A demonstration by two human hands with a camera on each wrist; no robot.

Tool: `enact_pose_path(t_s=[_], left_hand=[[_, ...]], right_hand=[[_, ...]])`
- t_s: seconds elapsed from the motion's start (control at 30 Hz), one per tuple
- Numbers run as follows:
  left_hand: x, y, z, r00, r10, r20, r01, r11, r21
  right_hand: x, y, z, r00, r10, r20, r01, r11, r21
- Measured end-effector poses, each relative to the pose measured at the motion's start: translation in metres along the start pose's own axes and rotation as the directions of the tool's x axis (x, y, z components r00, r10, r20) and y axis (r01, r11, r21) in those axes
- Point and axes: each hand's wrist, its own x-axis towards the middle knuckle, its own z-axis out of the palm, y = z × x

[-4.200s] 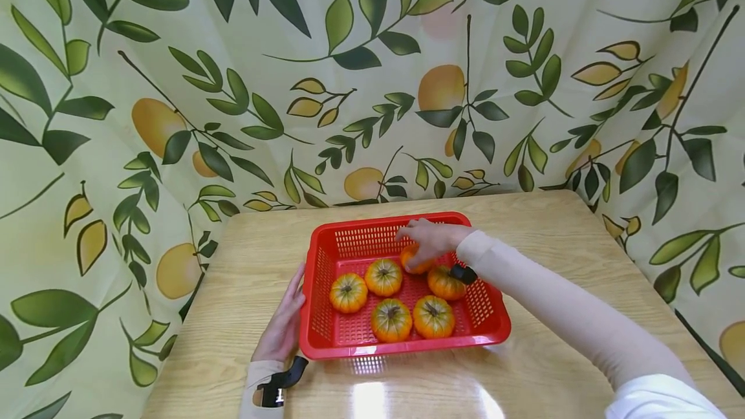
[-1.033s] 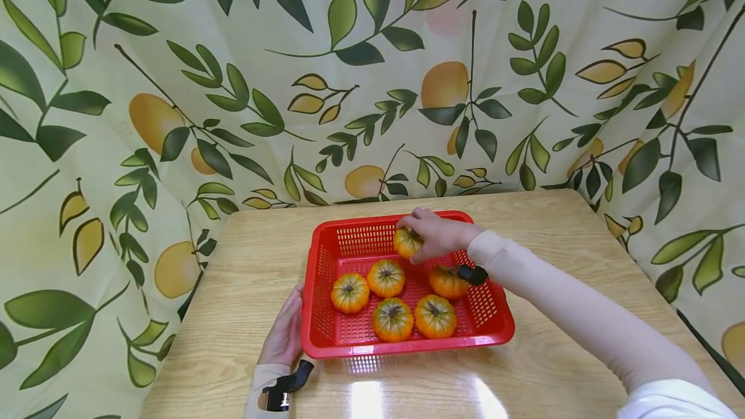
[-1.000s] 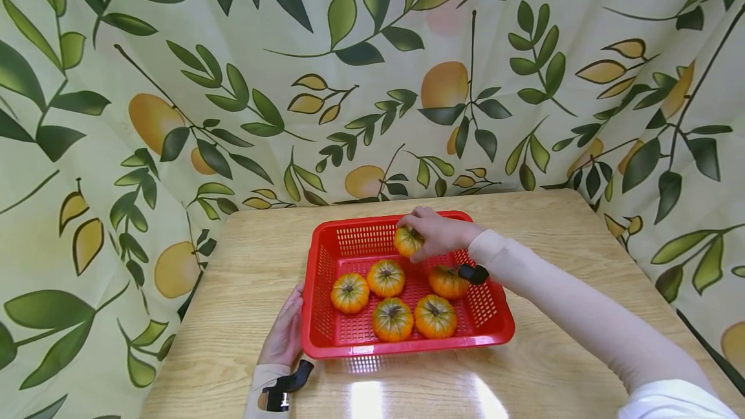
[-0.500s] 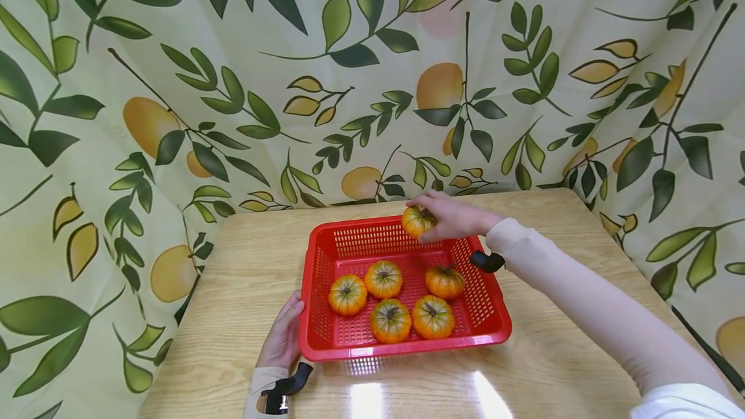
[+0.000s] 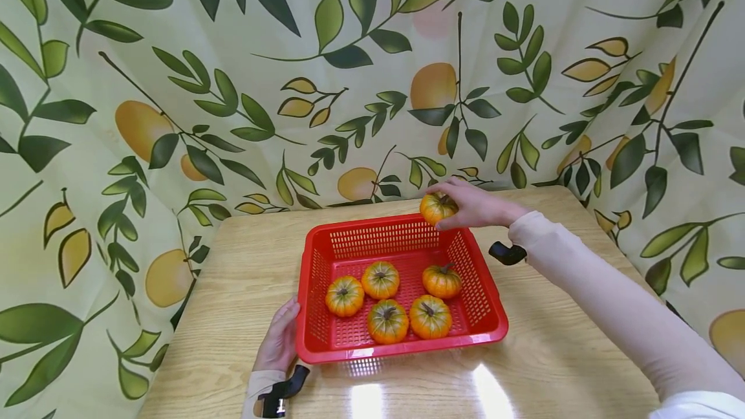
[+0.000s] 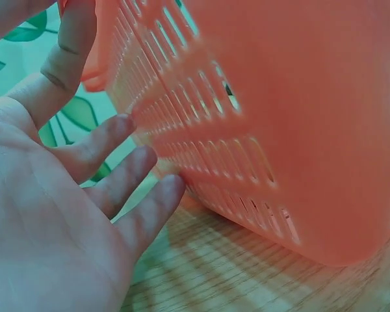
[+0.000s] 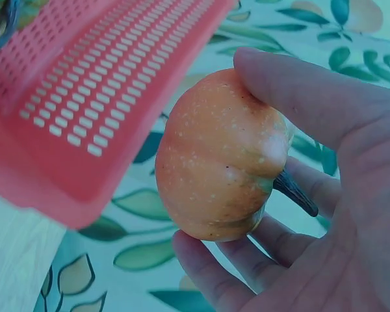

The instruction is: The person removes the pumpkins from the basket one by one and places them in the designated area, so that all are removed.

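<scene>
My right hand (image 5: pixel 476 204) grips a small orange pumpkin (image 5: pixel 438 208) over the back right rim of the red plastic basket (image 5: pixel 401 344). In the right wrist view the thumb is on one side of the pumpkin (image 7: pixel 214 156) and the fingers are on the other, its dark stem toward the palm. At the basket's left end, my left hand (image 5: pixel 279 338) rests against the outer wall. Its fingers (image 6: pixel 140 169) reach out loosely to the slotted side (image 6: pixel 201 149) in the left wrist view. Several more pumpkins (image 5: pixel 431 317) sit inside the basket.
The basket stands on a light wooden table (image 5: pixel 244 257). A curtain (image 5: pixel 361 115) printed with leaves and fruit hangs behind and at both sides. Black wrist cameras (image 5: pixel 507 253) stick out from the sleeves.
My right hand took hold of the back pumpkin in the basket, lifted it, and moved it back and right to the rim. The left hand stays at the basket's left end.
</scene>
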Motion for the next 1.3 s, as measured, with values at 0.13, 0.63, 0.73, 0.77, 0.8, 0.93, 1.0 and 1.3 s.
enact_pose_path(t_s=[0.13, 0.63, 0.73, 0.77, 0.8, 0.93, 1.0, 1.3], left_hand=[[0.0, 0.001, 0.001, 1.0, -0.007, -0.003, 0.007, 1.0, 0.008], [-0.001, -0.001, -0.003, 0.998, 0.038, 0.056, -0.038, 0.999, -0.004], [0.001, -0.002, -0.004, 0.994, 0.048, 0.099, -0.045, 0.998, -0.037], [0.001, -0.002, -0.005, 0.993, 0.053, 0.109, -0.048, 0.998, -0.049], [0.001, -0.003, -0.005, 0.991, 0.056, 0.117, -0.049, 0.997, -0.063], [0.002, -0.003, -0.006, 0.989, 0.066, 0.131, -0.052, 0.993, -0.11], [0.001, -0.003, -0.006, 0.989, 0.067, 0.134, -0.049, 0.99, -0.13], [0.001, -0.002, -0.004, 0.984, 0.064, 0.167, -0.031, 0.981, -0.193]], right_hand=[[-0.006, 0.01, -0.009, 0.999, 0.024, -0.036, -0.025, 0.999, -0.023], [-0.024, 0.035, -0.022, 0.993, 0.111, -0.051, -0.111, 0.994, 0.007], [-0.027, 0.039, -0.023, 0.992, 0.119, -0.051, -0.119, 0.993, 0.005], [-0.028, 0.04, -0.023, 0.991, 0.123, -0.053, -0.123, 0.992, 0.003], [-0.029, 0.042, -0.023, 0.991, 0.126, -0.054, -0.126, 0.992, 0.001], [-0.031, 0.05, -0.022, 0.99, 0.125, -0.064, -0.126, 0.992, -0.005], [-0.032, 0.054, -0.022, 0.989, 0.13, -0.066, -0.131, 0.991, -0.009], [-0.037, 0.071, -0.016, 0.987, 0.141, -0.078, -0.143, 0.989, -0.026]])
